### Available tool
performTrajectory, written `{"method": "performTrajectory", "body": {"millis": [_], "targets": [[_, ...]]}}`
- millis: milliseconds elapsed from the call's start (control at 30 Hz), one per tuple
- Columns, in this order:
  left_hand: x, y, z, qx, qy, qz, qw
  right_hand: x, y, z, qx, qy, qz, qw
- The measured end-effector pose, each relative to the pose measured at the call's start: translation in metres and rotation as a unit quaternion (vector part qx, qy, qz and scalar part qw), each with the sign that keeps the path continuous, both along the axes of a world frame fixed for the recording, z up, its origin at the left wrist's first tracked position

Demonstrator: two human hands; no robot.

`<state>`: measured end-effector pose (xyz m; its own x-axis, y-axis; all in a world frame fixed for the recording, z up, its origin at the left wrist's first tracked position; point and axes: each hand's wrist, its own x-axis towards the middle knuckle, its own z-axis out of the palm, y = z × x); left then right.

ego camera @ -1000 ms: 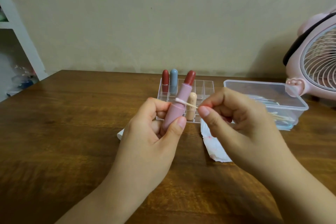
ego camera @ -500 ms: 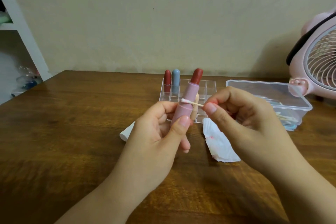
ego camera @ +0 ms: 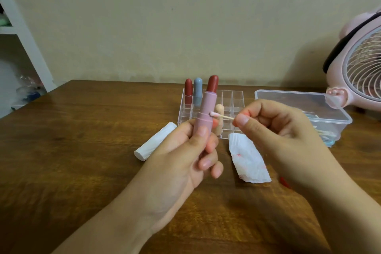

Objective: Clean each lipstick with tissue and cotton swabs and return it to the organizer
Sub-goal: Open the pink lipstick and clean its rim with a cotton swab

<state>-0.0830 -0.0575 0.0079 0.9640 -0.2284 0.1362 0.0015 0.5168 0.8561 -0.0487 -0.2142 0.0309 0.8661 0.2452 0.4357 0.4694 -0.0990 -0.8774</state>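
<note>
Head view: four lipsticks [ego camera: 205, 109], one swab [ego camera: 221, 115].

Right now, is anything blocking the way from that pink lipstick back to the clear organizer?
Nothing visible does. The left hand holds the pink lipstick just in front of the organizer, whose right-hand slots look free.

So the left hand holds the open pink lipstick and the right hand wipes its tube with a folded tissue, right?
Not quite. The head view shows the right hand pinching a cotton swab, not tissue; the tissue lies on the table. The left hand does hold the pink lipstick.
</note>
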Motion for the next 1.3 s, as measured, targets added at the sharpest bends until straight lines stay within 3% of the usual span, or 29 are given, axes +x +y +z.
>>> {"method": "performTrajectory", "body": {"millis": [600,833,1300], "targets": [[0.002,0.002,-0.002,-0.038,0.014,-0.038,0.998,-0.001,-0.002,0.002,0.009,-0.001,0.037,0.999],[0.002,0.002,-0.002,-0.096,0.031,-0.116,0.988,-0.003,0.005,-0.002,0.000,-0.008,0.051,0.999],[0.003,0.003,-0.003,-0.076,0.040,-0.083,0.993,0.001,-0.001,-0.002,0.005,0.007,0.042,0.999]]}}
